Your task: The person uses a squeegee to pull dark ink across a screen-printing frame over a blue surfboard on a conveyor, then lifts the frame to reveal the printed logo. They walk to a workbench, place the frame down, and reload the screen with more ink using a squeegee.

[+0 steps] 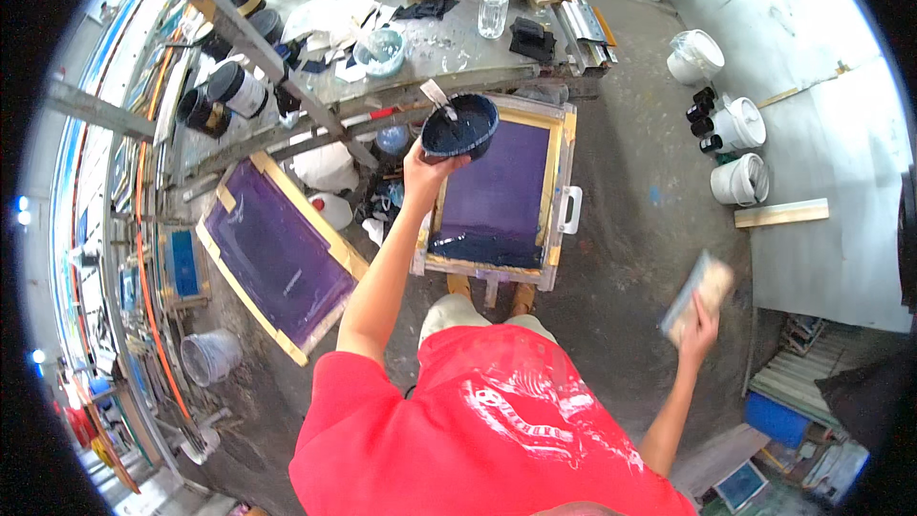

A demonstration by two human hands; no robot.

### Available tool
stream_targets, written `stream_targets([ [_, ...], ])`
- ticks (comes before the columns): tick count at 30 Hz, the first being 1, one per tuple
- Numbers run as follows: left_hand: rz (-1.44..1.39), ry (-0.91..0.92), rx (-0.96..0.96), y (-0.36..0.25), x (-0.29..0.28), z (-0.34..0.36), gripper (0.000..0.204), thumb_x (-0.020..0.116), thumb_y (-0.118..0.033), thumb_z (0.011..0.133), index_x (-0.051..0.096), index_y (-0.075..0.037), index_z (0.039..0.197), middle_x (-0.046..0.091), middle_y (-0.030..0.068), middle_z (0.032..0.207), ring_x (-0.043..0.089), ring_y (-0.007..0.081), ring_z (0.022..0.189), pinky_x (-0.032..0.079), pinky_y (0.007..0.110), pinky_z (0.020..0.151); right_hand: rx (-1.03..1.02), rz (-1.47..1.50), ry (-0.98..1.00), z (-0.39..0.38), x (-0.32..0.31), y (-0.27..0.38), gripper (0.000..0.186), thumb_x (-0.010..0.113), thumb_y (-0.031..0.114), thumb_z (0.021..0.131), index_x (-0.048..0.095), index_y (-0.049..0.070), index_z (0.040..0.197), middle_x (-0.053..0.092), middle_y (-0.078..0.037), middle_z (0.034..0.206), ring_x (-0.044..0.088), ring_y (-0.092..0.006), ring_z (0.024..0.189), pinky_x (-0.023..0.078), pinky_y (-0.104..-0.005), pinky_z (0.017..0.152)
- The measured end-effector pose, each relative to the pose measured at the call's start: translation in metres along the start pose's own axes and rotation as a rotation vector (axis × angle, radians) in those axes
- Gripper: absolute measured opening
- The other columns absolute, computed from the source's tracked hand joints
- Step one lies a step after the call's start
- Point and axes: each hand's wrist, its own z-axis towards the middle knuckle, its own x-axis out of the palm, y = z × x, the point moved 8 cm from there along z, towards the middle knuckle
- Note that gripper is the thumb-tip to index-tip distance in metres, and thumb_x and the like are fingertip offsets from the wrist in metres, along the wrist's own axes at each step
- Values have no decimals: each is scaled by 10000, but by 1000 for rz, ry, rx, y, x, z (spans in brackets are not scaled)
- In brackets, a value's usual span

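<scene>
My left hand (426,175) grips the underside of a dark bowl (470,132) of dark ink, held over the far-left corner of a silk-screen frame. A pale-handled spatula (437,96) leans in the bowl. Below it, the screen frame (550,182) has a purple mesh (492,167), with dark wet ink (482,247) pooled along its near end. Out to the right, well apart from the frame, my right hand (700,330) is closed around the wooden handle of a squeegee (699,298), slightly blurred.
A second purple screen (277,253) leans at the left. Beyond stands a cluttered workbench (444,43) with ink jars, bowls and a clear bottle (493,10). A metal post (258,48) crosses the left side. White buckets (737,124) line the right wall; another bucket (212,357) sits at left.
</scene>
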Motion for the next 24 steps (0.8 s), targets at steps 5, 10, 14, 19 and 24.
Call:
stream_targets([
  [5,-7,3,-75,11,25,-116,582,823,97,663,598,-23,1187,680,39,1101,651,139,995,556,317,870,-765,19,123,116,53,239,278,681,128,854,736,157,1125,611,-184,1038,629,-358,958,515,-402,819],
  [10,31,72,-87,16,58,-185,713,808,133,663,530,-28,1301,651,55,1176,642,157,1051,561,326,913,-1329,-50,257,107,103,392,371,685,433,839,757,122,1028,604,-126,1079,583,-295,1023,487,-391,884],
  [14,-85,28,-122,25,71,-221,771,850,95,612,542,-36,1307,652,46,1189,637,158,1061,547,341,923,-1705,-26,402,58,130,433,418,653,502,831,765,129,980,566,-92,996,556,-258,1025,482,-371,876],
  [19,56,-4,-136,37,75,-247,806,840,85,650,491,-32,1367,641,36,1178,628,112,1021,548,288,872,-1953,49,707,9,138,438,295,675,402,814,751,126,884,536,-76,931,544,-251,977,476,-381,843],
  [24,66,-2,26,27,78,-256,730,862,57,643,546,-27,1296,644,17,1154,610,108,1036,520,283,907,-2044,173,713,-16,119,446,202,692,330,797,736,133,813,544,-79,955,550,-254,971,481,-386,824],
])
